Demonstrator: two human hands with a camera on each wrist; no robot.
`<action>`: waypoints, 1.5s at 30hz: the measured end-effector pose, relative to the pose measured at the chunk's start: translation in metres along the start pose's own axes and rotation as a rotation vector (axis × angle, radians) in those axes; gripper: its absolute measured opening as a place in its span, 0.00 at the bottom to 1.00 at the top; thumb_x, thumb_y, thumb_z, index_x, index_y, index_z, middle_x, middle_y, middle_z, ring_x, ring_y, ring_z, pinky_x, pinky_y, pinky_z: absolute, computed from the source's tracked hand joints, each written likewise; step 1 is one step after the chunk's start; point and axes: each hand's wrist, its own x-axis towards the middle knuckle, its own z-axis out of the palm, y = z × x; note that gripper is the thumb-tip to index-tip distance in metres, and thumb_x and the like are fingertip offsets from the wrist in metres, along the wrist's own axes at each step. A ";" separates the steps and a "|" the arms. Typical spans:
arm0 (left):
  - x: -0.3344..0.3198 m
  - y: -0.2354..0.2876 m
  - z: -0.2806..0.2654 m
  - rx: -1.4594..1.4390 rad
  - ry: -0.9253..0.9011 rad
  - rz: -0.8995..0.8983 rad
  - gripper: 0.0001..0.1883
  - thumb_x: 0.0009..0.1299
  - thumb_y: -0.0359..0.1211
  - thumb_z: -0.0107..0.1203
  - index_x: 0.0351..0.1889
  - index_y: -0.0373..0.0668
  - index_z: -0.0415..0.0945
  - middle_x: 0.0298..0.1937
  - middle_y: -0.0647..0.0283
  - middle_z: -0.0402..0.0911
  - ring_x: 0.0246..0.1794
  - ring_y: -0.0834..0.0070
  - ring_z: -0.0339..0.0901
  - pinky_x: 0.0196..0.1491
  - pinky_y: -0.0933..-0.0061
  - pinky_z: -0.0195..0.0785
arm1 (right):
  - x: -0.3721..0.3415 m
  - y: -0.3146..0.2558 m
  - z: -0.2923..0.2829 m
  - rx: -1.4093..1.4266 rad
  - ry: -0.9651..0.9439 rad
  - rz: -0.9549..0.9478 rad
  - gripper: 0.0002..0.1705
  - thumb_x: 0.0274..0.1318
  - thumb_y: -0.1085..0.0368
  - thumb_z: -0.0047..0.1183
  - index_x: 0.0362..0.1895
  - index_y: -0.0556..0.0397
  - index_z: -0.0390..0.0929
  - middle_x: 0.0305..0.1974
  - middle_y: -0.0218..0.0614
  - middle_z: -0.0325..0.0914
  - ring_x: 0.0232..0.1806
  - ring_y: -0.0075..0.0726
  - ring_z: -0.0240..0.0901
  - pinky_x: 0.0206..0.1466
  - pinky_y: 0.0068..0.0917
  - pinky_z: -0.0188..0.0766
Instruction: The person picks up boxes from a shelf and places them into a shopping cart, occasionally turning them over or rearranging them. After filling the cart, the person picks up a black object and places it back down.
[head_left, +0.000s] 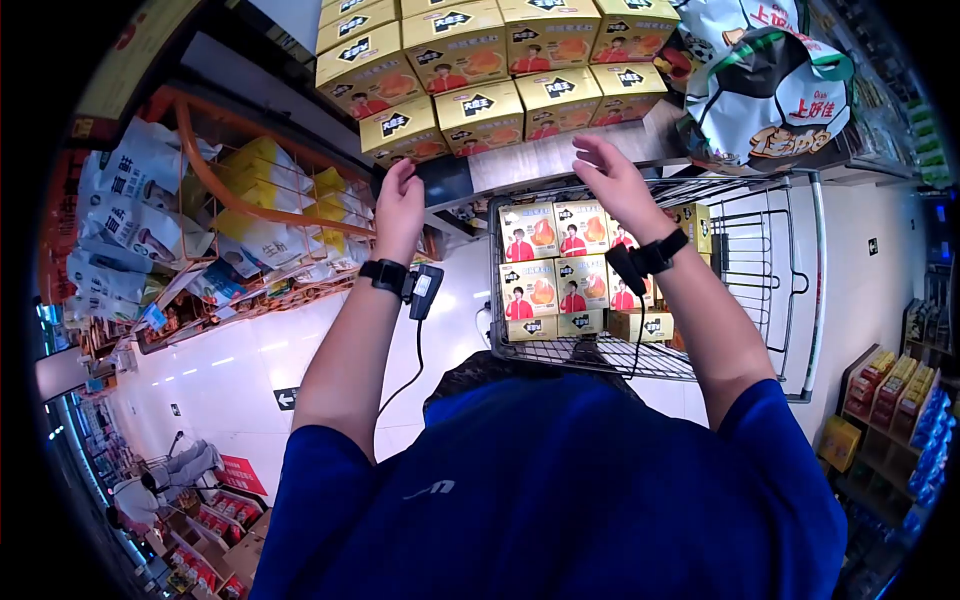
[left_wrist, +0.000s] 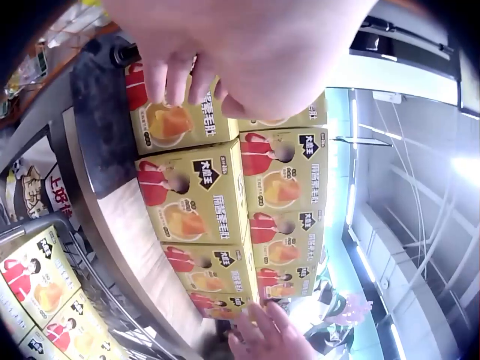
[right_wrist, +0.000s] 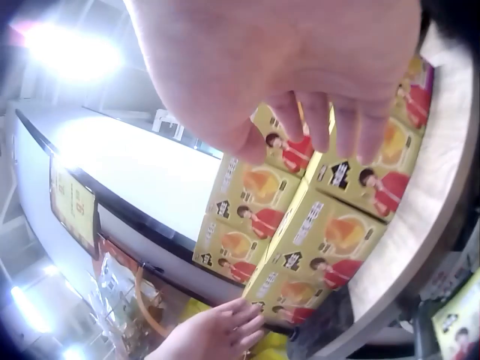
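Observation:
Gold boxes [head_left: 482, 112] printed with a red-clad figure and an orange food picture are stacked in rows on a shelf. My left hand [head_left: 400, 212] is held before the left end of the front row, its fingers loosely bent and holding nothing. Toward the right end, my right hand [head_left: 622, 190] reaches over the shelf edge with fingers spread loosely and nothing in them. In the left wrist view, the left fingers [left_wrist: 176, 81] overlap a box front [left_wrist: 196, 196]. Matching boxes [head_left: 530, 285] stand stacked in a wire shopping cart [head_left: 770, 270] below my hands.
White-and-black snack bags [head_left: 770, 100] stand right of the stacked boxes. To the left, an orange-railed wire rack [head_left: 235, 205] holds bagged goods. The wooden shelf edge [head_left: 535, 165] runs just above the cart. Farther off, a person [head_left: 165, 485] is at lower left.

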 end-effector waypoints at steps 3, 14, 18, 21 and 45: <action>0.025 -0.010 0.018 -0.079 -0.210 -0.033 0.24 0.72 0.30 0.48 0.65 0.32 0.64 0.61 0.49 0.74 0.61 0.67 0.73 0.64 0.72 0.63 | 0.044 0.005 0.052 0.011 0.047 -0.013 0.27 0.60 0.60 0.55 0.60 0.60 0.69 0.57 0.44 0.75 0.59 0.42 0.72 0.60 0.35 0.69; 0.031 0.011 0.054 0.327 -0.186 0.169 0.25 0.64 0.36 0.50 0.56 0.29 0.65 0.46 0.36 0.78 0.50 0.44 0.76 0.53 0.52 0.70 | 0.083 0.044 0.108 -0.216 0.296 0.030 0.33 0.49 0.59 0.60 0.57 0.64 0.65 0.56 0.56 0.69 0.57 0.50 0.70 0.59 0.37 0.68; 0.001 0.038 0.041 0.230 -0.128 0.299 0.27 0.66 0.33 0.54 0.59 0.29 0.59 0.47 0.35 0.77 0.49 0.42 0.76 0.52 0.53 0.70 | 0.044 -0.006 0.094 -0.197 0.231 -0.001 0.33 0.55 0.66 0.60 0.63 0.57 0.60 0.54 0.39 0.68 0.57 0.34 0.66 0.61 0.30 0.65; -0.036 0.045 0.031 0.140 -0.146 0.327 0.26 0.68 0.32 0.56 0.59 0.30 0.60 0.52 0.40 0.76 0.53 0.52 0.76 0.56 0.61 0.69 | -0.004 -0.022 0.085 0.106 0.115 -0.093 0.36 0.58 0.73 0.55 0.68 0.50 0.53 0.63 0.41 0.62 0.63 0.36 0.62 0.66 0.35 0.63; -0.057 -0.135 0.123 0.505 -0.503 0.069 0.22 0.64 0.36 0.57 0.54 0.36 0.72 0.46 0.45 0.77 0.53 0.52 0.71 0.58 0.58 0.64 | -0.047 0.166 0.094 0.336 0.037 0.652 0.31 0.49 0.65 0.56 0.58 0.64 0.66 0.46 0.46 0.77 0.46 0.37 0.74 0.49 0.31 0.71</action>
